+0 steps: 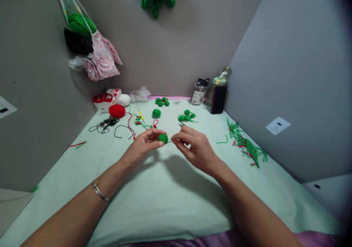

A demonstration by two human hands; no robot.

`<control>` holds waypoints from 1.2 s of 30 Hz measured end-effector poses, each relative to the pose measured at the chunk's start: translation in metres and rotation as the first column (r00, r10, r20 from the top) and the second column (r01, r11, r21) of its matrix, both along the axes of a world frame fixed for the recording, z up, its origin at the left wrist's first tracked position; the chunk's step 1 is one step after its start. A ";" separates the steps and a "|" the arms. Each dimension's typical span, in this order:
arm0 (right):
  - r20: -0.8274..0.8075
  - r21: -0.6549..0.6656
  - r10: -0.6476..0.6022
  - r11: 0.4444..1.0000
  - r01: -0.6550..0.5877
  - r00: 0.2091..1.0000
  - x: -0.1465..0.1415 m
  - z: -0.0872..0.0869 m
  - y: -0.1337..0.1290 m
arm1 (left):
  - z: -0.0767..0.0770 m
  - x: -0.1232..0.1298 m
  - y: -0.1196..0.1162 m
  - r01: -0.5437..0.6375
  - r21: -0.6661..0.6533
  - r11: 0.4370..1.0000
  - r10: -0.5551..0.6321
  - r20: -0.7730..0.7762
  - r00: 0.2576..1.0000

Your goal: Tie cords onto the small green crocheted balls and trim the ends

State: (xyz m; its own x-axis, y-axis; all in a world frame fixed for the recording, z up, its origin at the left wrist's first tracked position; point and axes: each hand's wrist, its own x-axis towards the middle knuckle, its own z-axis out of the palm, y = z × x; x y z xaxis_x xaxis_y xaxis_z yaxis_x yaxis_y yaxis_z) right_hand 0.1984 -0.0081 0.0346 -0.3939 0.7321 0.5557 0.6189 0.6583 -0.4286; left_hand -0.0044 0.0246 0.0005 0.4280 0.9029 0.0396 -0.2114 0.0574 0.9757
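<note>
In the head view, my left hand [145,141] is closed around a small green crocheted ball [163,138], held between thumb and fingers above the table. A thin pale thread [150,156] hangs below that hand. My right hand [194,144] pinches a fine strand [169,141] coming off the ball's right side; whether it is thread or a needle I cannot tell. Pointed metal tips, like those of small scissors [181,125], stick out above the right hand's fingers. Beyond the hands lies another green ball [156,113], with a red loop [155,123] nearer to me.
At the left are a red yarn ball [117,111], black cord [104,125] and a yellow-handled hook [141,115]. Green ball clusters [187,115] lie behind. A phone [219,99] leans on a bottle beside a pen cup [198,94]. Yarn scraps [246,142] line the right edge.
</note>
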 end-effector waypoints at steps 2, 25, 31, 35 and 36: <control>-0.015 -0.026 0.003 1.000 -0.003 1.000 -0.001 0.000 0.000 | -0.001 0.001 0.000 -0.005 0.031 1.000 0.005 -0.006 1.000; -0.594 -0.540 0.022 0.730 -0.419 0.804 -0.002 -0.013 0.015 | -0.004 0.001 -0.002 0.040 0.077 0.996 -0.044 0.054 0.998; -0.590 -0.539 -0.022 0.755 -0.374 0.807 -0.004 -0.015 0.017 | -0.003 0.003 -0.003 0.031 0.120 0.992 -0.028 -0.025 0.999; -0.562 -0.513 -0.040 0.800 -0.310 0.826 0.001 -0.013 0.019 | 0.003 -0.004 -0.002 0.029 0.215 0.976 0.013 -0.189 0.982; -0.552 -0.506 -0.039 0.809 -0.298 0.833 0.001 -0.013 0.019 | 0.005 -0.006 -0.001 0.026 0.244 0.969 0.030 -0.221 0.975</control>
